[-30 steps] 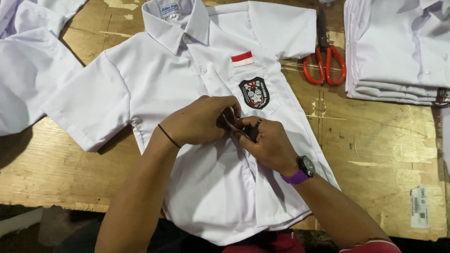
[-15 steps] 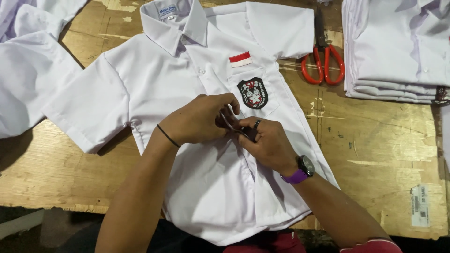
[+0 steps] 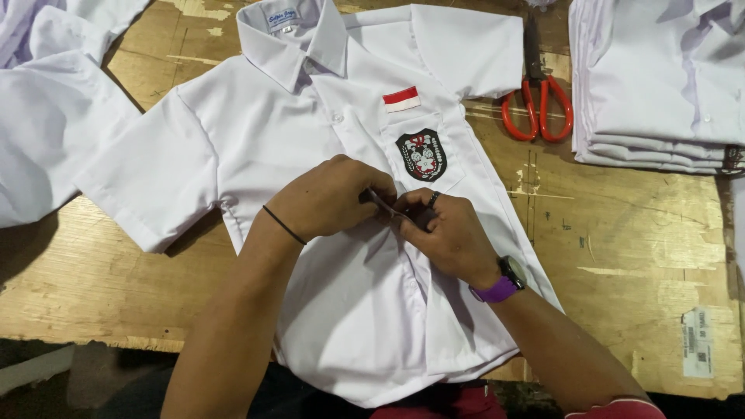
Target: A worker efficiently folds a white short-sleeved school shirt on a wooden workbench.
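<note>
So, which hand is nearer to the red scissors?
Right. The right hand lies on the white shirt, below-left of the red scissors. The left hand is farther left.

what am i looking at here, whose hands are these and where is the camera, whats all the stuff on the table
The camera sits on a person's head and looks down, so the two bare hands are that person's own. A white short-sleeved shirt lies flat on a wooden table, collar away from the person. The left hand, with a thin black band at the wrist, and the right hand, with a purple-strapped watch, meet at the shirt's front opening, just below the chest pocket with its dark badge. The fingers pinch something small and dark there; what it is cannot be made out. Red-handled scissors lie beside a stack of folded white shirts.
</note>
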